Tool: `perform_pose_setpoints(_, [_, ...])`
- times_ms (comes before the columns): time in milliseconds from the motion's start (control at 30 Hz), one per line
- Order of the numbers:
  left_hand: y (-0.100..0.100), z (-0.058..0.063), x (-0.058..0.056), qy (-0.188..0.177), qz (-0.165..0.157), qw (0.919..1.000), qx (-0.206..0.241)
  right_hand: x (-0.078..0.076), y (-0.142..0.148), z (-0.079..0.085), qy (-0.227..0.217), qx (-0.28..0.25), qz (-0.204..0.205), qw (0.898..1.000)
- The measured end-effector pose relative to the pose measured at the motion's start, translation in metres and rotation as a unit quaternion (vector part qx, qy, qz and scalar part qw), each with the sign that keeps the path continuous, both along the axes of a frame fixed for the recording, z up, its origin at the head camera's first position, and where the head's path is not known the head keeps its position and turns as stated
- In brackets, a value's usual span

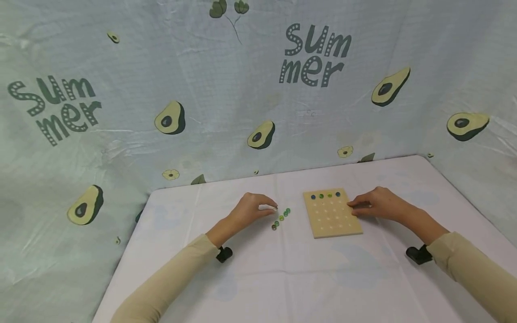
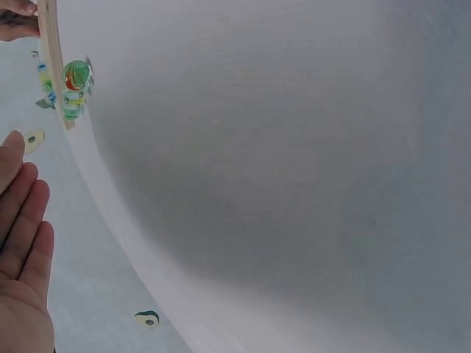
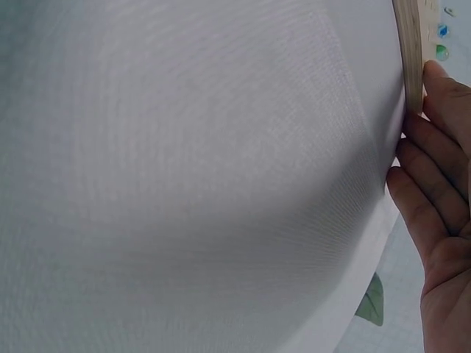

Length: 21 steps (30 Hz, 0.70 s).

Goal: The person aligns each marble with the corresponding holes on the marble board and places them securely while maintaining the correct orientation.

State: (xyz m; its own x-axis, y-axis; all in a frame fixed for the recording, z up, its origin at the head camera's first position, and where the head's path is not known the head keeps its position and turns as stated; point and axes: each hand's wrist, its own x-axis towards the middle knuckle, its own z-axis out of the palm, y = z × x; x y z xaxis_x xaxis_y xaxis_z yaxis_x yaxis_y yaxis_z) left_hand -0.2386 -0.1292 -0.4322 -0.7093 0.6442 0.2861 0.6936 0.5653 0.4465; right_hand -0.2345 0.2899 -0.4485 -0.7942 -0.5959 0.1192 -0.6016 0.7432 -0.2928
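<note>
A square wooden board [image 1: 331,224] with rows of small hollows lies flat, its far row holding several glass marbles [image 1: 321,196] in blue, green and yellow-green. My right hand [image 1: 377,204] grips the board's right edge, thumb on its edge and fingertips low at its side; the right wrist view shows the thumb [image 3: 440,84] against the wood. To the board's left, several loose marbles [image 1: 281,218] lie in a slanting line, mostly green, one brownish. Just left of them hovers my left hand [image 1: 248,210], index finger and thumb apart, with no marble visible between them.
A pale pink cloth [image 1: 258,278] covers the table under everything. Behind it hangs a light curtain [image 1: 218,89] printed with avocados and lettering. Each wrist wears a small black camera [image 1: 224,254] beside a beige sleeve [image 1: 169,278].
</note>
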Motion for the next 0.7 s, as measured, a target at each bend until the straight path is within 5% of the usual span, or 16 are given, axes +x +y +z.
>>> perform_pose_setpoints(700, [0.024, 0.007, 0.003, -0.012, -0.015, 0.9995, 0.025, 0.0, -0.002, 0.0, 0.002, 0.006, 0.004, 1.0])
